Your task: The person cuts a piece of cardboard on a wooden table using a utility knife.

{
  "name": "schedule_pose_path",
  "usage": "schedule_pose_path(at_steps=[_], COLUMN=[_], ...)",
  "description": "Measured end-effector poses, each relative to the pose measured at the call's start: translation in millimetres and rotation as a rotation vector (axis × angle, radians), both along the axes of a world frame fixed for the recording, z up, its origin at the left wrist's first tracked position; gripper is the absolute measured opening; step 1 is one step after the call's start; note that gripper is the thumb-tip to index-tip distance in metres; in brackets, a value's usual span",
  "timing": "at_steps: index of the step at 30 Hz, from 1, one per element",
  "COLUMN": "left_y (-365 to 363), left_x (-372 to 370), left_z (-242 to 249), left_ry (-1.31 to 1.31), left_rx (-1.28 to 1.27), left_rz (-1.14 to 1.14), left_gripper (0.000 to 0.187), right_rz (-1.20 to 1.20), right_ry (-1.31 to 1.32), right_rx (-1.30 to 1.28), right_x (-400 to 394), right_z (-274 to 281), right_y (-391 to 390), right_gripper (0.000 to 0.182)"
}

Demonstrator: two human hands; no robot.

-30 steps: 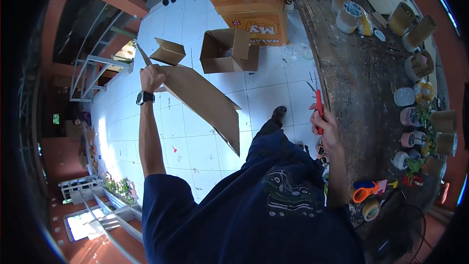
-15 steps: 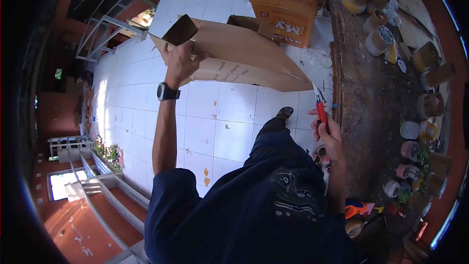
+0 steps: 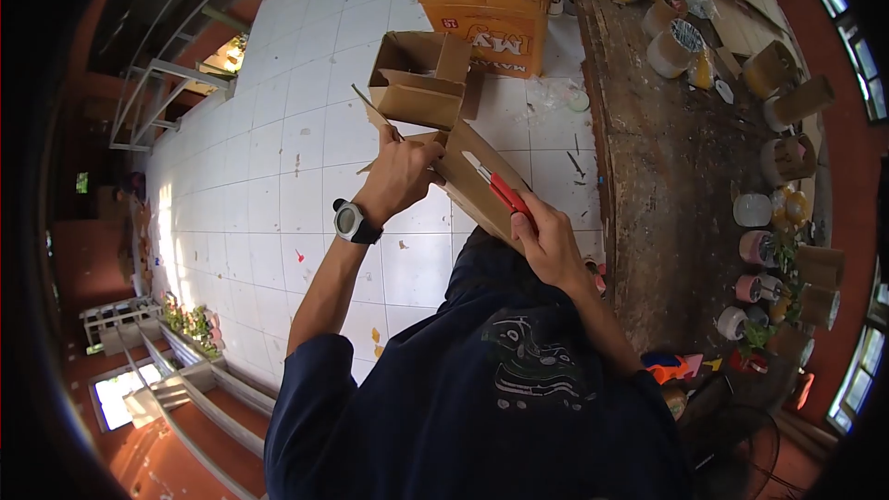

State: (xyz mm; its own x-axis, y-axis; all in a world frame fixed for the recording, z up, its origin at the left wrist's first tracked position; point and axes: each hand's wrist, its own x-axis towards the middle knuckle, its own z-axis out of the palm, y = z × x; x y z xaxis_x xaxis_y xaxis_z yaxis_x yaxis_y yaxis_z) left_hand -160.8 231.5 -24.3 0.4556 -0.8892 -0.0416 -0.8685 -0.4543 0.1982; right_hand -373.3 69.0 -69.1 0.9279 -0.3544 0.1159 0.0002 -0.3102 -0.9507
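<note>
My left hand (image 3: 400,183), with a watch on its wrist, is closed on the upper end of a brown cardboard box (image 3: 472,181). Its fingers curl over the edge beside a raised flap, and part of the box is hidden behind the hand. In my right hand (image 3: 548,243) is a red utility knife (image 3: 507,194) with its pale blade out. The blade points up and left, overlapping the box's side in this view. The box slants from my left hand down toward my legs.
Beyond the hands, an open cardboard carton (image 3: 421,83) stands on the white tiled floor (image 3: 278,213). A larger orange-brown carton (image 3: 482,14) is behind it. To the right runs a worn wooden table (image 3: 653,213) with several tape rolls and small pots along its far side.
The cardboard box has been swung round and drawn closer to my body, uncovering the open carton behind. My right hand has brought the knife up and left, over the box.
</note>
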Motion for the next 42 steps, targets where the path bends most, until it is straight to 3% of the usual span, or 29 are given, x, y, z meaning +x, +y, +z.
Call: schedule_pose_path(at_steps=[5, 8, 11, 15, 20, 24, 32, 34, 35, 38, 42], left_y=[-20.9, -33.5, -50.0, -70.0, -74.9, -76.3, -97.8, -108.8, -115.9, -130.9, -163.7], left_x=[-18.6, -27.4, -38.1, -53.0, -62.6, -49.7, -18.4, -19.3, -31.1, -45.4, -66.6], left_z=[-4.8, 6.2, 31.3, 73.7, 92.1, 116.2, 199.2, 224.4, 239.7, 275.2, 330.2], left_ry=[0.037, 0.130, 0.106, 0.142, 0.092, -0.294, -0.569, -0.645, -0.808, -0.845, -0.958], left_rx=[-0.057, -0.080, -0.134, -0.189, -0.145, -0.205, -0.556, -0.664, -0.699, -0.761, -0.820], left_rz=[-0.049, -0.063, -0.166, -0.204, -0.199, -0.248, -0.429, -0.560, -0.571, -0.748, -1.058], left_gripper=[0.022, 0.023, 0.024, 0.023, 0.026, 0.032, 0.046, 0.044, 0.043, 0.059, 0.067], right_rz=[-0.249, -0.198, 0.009, 0.288, 0.375, 0.315, 0.326, 0.331, 0.340, 0.439, 0.354], right_ry=[0.064, 0.071, -0.164, -0.252, -0.328, -0.411, -0.772, -0.839, -0.891, -1.020, -1.214], right_rx=[0.167, 0.152, 0.160, 0.638, 0.700, 0.694, 0.616, 0.574, 0.535, 0.474, 0.514], right_x=[3.1, 14.0, 43.1, 75.3, 75.3, 60.5, 46.7, 35.6, 30.7, 15.4, -17.3], right_z=[-17.1, -13.9, -10.2, 6.0, 25.3, 53.6, 148.5, 171.0, 179.4, 203.3, 238.3], right_y=[-6.5, -30.9, -55.1, -72.6, -80.9, -85.0, -100.8, -105.9, -108.0, -122.1, -135.3], right_gripper=[0.023, 0.025, 0.027, 0.027, 0.042, 0.056, 0.057, 0.057, 0.057, 0.059, 0.056])
